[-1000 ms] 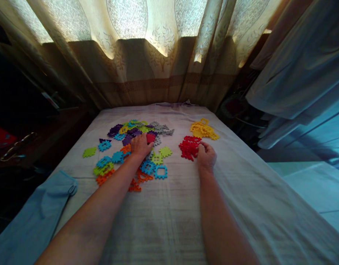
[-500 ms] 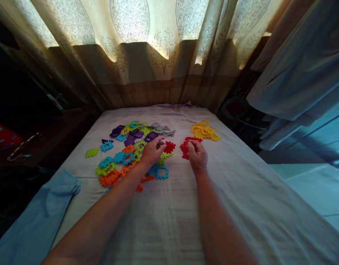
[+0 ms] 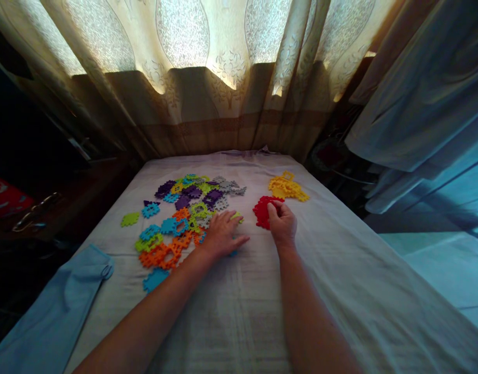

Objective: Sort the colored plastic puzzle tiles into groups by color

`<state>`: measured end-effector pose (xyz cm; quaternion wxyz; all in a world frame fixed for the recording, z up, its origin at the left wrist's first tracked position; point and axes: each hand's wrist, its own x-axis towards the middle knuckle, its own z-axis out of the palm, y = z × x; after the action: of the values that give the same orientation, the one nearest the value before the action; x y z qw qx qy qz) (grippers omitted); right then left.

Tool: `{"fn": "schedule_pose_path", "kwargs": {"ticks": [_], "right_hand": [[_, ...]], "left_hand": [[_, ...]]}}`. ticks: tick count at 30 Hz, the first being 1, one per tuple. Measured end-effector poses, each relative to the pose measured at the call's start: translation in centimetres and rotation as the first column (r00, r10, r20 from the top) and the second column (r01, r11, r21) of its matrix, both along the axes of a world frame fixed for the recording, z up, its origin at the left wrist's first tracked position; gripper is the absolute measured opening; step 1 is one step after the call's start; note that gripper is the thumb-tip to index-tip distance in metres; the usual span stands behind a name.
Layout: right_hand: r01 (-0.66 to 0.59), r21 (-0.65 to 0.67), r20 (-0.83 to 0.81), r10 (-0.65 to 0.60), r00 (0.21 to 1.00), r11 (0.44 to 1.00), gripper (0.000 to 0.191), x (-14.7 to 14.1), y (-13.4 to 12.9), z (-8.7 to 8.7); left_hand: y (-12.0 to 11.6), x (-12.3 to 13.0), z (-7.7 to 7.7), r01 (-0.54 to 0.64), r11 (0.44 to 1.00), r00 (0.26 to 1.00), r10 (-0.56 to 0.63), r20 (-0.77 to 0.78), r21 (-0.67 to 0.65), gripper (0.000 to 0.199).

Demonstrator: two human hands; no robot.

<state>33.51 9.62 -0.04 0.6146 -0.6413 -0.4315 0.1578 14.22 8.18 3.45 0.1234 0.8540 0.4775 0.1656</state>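
Note:
My left hand (image 3: 224, 235) lies over the right side of a mixed heap of toothed plastic pieces, its fingers spread and nothing gripped. Beneath its fingertips a green piece (image 3: 237, 217) partly shows. My right hand (image 3: 282, 221) is closed with thumb and fingertips on red pieces (image 3: 262, 212), which lie right of the middle of the bed-like surface. Orange pieces (image 3: 156, 255), purple pieces (image 3: 192, 191), blue pieces (image 3: 155, 279) and grey pieces (image 3: 233, 186) make up much of the heap. What lies under my left palm is hidden.
Behind the red pieces is a yellow pile (image 3: 287, 186). A single green piece (image 3: 130, 219) lies at the far left. Light blue cloth (image 3: 71, 291) covers the left edge of the white sheet (image 3: 239, 322). A curtain (image 3: 223, 119) hangs behind, and clothes (image 3: 421, 98) hang at the right.
My left hand has moved down over the heap and its fingers have spread. The red piece near it is no longer there; the red pieces by my right hand look fuller. My right hand shifted slightly.

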Motion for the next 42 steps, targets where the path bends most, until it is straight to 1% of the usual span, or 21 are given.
{"fn": "schedule_pose_path", "kwargs": {"ticks": [2, 3, 5, 7, 10, 13, 16, 18, 20, 23, 25, 29, 32, 35, 38, 39, 40, 42], "right_hand": [[0.104, -0.027, -0.008, -0.104, 0.995, 0.994, 0.051, 0.8, 0.0, -0.1], [0.15, -0.044, -0.005, -0.151, 0.989, 0.988, 0.051, 1.1, -0.1, 0.0], [0.212, -0.072, 0.036, -0.21, 0.977, 0.975, 0.052, 1.5, -0.3, 0.1], [0.257, -0.094, 0.075, -0.251, 0.965, 0.962, 0.054, 1.7, -0.5, 0.1], [0.282, -0.126, 0.08, -0.274, 0.959, 0.951, 0.056, 1.9, -0.7, 0.1], [0.291, -0.13, 0.043, -0.288, 0.957, 0.948, 0.055, 2.0, -0.8, -0.1], [0.325, -0.099, 0.019, -0.325, 0.946, 0.941, 0.054, 2.0, -0.8, -0.4], [0.343, -0.08, 0.005, -0.344, 0.939, 0.936, 0.053, 2.0, -0.8, -0.5], [0.35, -0.07, -0.012, -0.352, 0.936, 0.934, 0.052, 2.0, -0.8, -0.6], [0.352, -0.069, -0.039, -0.355, 0.934, 0.933, 0.051, 1.8, -0.7, -0.8], [0.355, -0.071, -0.056, -0.359, 0.932, 0.932, 0.05, 1.7, -0.7, -0.9], [0.333, -0.062, -0.071, -0.337, 0.939, 0.941, 0.048, 1.5, -0.6, -1.1], [0.327, -0.047, -0.061, -0.329, 0.942, 0.944, 0.046, 1.4, -0.7, -0.9], [0.344, 0.012, 0.023, -0.345, 0.938, 0.939, 0.042, 1.3, -0.9, -0.3], [0.348, 0.075, 0.185, -0.356, 0.916, 0.934, 0.041, 1.2, -1.0, 0.2], [0.346, 0.058, 0.243, -0.349, 0.905, 0.936, 0.041, 1.1, -1.1, 0.2], [0.343, 0.015, 0.301, -0.331, 0.894, 0.939, 0.043, 1.0, -1.1, 0.3], [0.323, -0.126, 0.407, -0.248, 0.879, 0.938, 0.051, 0.6, -1.1, 0.2]], "left_hand": [[-1.2, -0.3, -0.2, 0.009, 1.0, 0.986, -0.011, -0.165, -0.013, 0.062], [-1.6, -0.4, -0.3, -0.005, 1.0, 0.977, 0.003, -0.211, -0.009, 0.061], [-2.1, -0.9, -0.5, -0.049, 0.999, 0.966, 0.052, -0.255, 0.018, 0.054], [-2.1, -1.4, -0.5, -0.096, 0.994, 0.957, 0.109, -0.268, 0.06, 0.047], [-1.7, -2.4, -0.6, -0.142, 0.981, 0.948, 0.173, -0.267, 0.132, 0.042], [-1.4, -3.3, -0.6, -0.132, 0.975, 0.951, 0.175, -0.254, 0.176, 0.038], [-0.8, -3.7, -0.3, -0.119, 0.977, 0.96, 0.159, -0.229, 0.175, 0.037], [0.1, -3.5, 0.2, -0.115, 0.977, 0.965, 0.153, -0.215, 0.18, 0.037], [1.6, -2.6, 0.9, -0.092, 0.976, 0.967, 0.135, -0.216, 0.195, 0.04], [4.6, -0.2, 2.0, -0.051, 0.979, 0.963, 0.101, -0.25, 0.198, 0.047], [6.8, 1.8, 2.3, -0.049, 0.983, 0.957, 0.096, -0.272, 0.175, 0.051], [11.0, 5.3, 1.8, -0.033, 0.994, 0.947, 0.065, -0.316, 0.105, 0.058], [13.3, 6.5, 1.1, -0.043, 0.999, 0.935, 0.051, -0.352, 0.029, 0.057], [14.6, 6.0, 0.4, -0.097, 0.995, 0.934, 0.083, -0.349, -0.021, 0.05], [14.7, 4.2, 0.2, -0.142, 0.99, 0.94, 0.128, -0.316, -0.023, 0.044], [14.6, 3.5, 0.2, -0.151, 0.988, 0.94, 0.137, -0.312, -0.021, 0.044], [14.3, 2.8, 0.3, -0.159, 0.987, 0.939, 0.143, -0.314, -0.024, 0.044], [13.7, 1.6, 0.6, -0.172, 0.985, 0.933, 0.152, -0.328, -0.032, 0.044]]}}
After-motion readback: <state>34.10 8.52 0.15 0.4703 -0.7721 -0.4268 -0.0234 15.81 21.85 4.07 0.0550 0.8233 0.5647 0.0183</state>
